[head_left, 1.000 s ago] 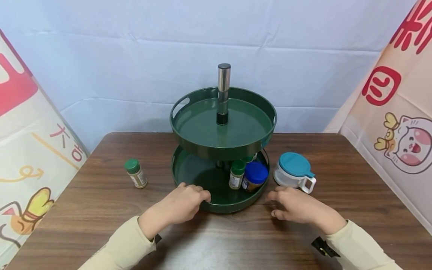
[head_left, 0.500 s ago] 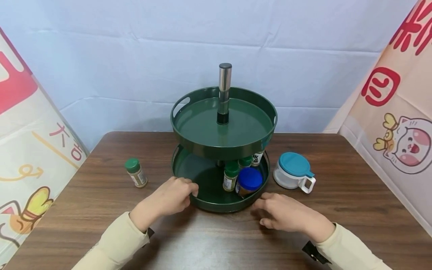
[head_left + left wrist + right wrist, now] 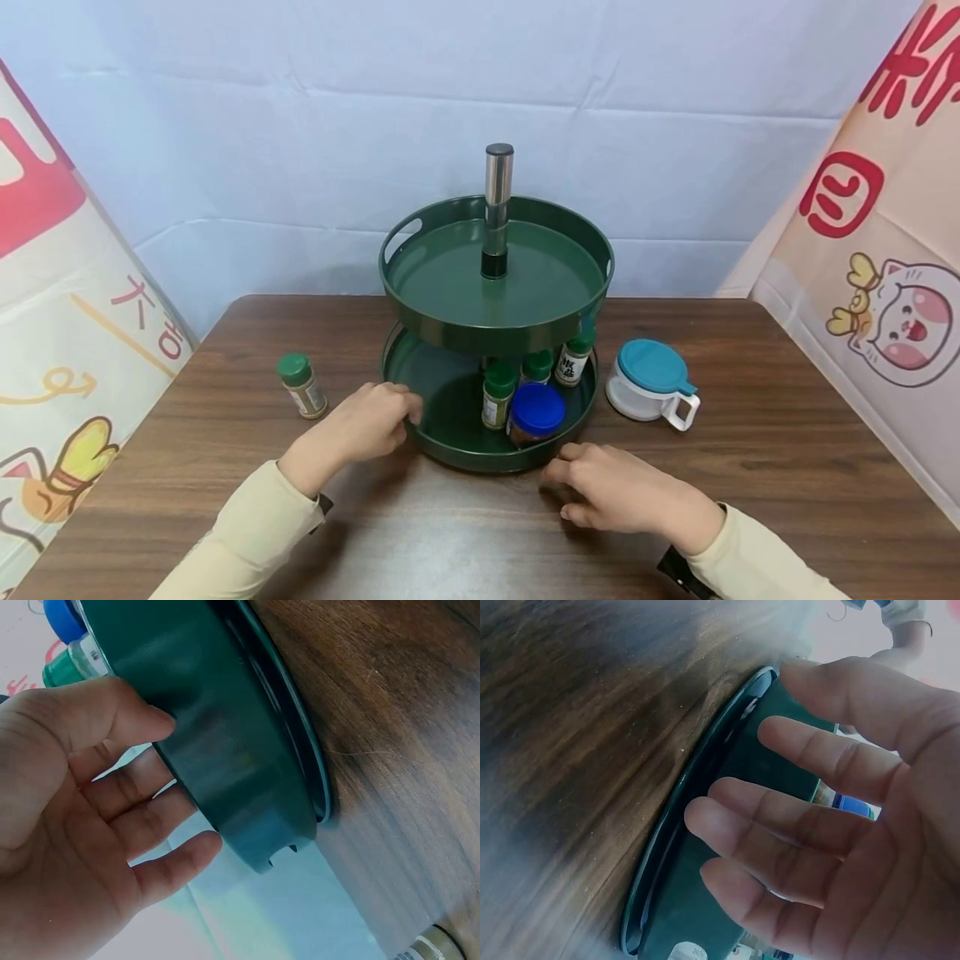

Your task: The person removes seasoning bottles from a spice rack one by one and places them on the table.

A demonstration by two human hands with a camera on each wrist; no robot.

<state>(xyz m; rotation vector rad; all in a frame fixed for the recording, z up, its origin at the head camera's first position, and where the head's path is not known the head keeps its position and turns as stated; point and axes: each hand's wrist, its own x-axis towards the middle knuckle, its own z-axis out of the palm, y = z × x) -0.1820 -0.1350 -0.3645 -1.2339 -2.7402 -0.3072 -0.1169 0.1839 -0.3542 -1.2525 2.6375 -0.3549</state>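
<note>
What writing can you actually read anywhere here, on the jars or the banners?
"大吉": red characters on the left banner.
Right banner: one rounded red character, too stylised to read surely; the red strokes above it are cut off.
White-label jar on the lower tray: dark characters, too small.
Other jar labels: too small or blurred.

A dark wood-grain desk (image 3: 787, 433) stands against a pale blue cloth backdrop (image 3: 300, 133) marked with creases. On either side hang cream banners, the left banner (image 3: 60, 292) and the right banner (image 3: 885, 250), printed with red characters and cartoon figures. The light is even and soft.
</note>
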